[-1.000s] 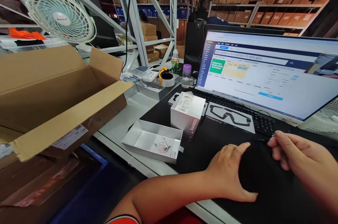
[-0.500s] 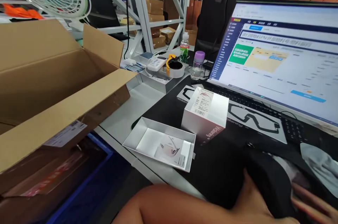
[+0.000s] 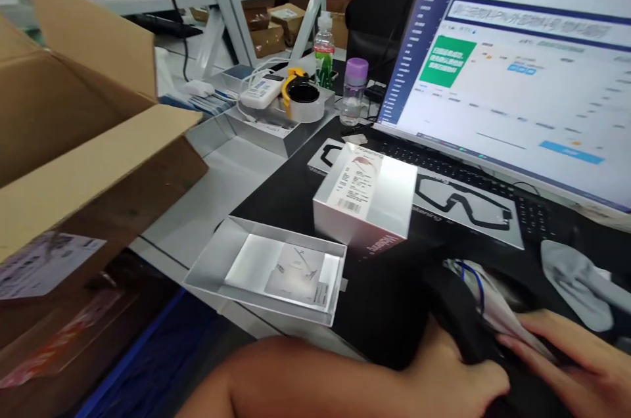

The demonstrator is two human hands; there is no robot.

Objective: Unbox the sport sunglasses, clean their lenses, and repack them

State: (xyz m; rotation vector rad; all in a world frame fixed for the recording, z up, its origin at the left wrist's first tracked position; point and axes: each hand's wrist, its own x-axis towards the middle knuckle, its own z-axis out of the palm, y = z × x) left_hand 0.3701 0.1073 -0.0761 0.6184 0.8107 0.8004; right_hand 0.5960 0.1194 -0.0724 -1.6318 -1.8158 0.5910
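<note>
At the lower right, my left hand [image 3: 456,372] is closed around a curved black case [image 3: 456,303], its forearm stretching across the bottom of the view. A thin white sheet-like item with a blue edge [image 3: 486,296] sticks out of the case. My right hand [image 3: 576,352] has its fingers closed on that white item beside the case. The case's lower part is hidden behind the hands. Left of them, an open silver-white box tray [image 3: 207,267] holds a card [image 3: 296,273] printed with eyewear. Behind it stands a white box [image 3: 365,234] with a label.
A large open cardboard carton [image 3: 98,181] fills the left. Along the back are a monitor [image 3: 517,76], a keyboard [image 3: 537,214], a purple-capped bottle [image 3: 352,92] and tape rolls [image 3: 305,106]. A card with a black frame outline [image 3: 468,204] and a grey cloth [image 3: 572,286] lie nearby.
The camera view has shifted, so the boxes sit further left. My right hand has come closer to the case and now grips the white item, whose blue edge shows.
</note>
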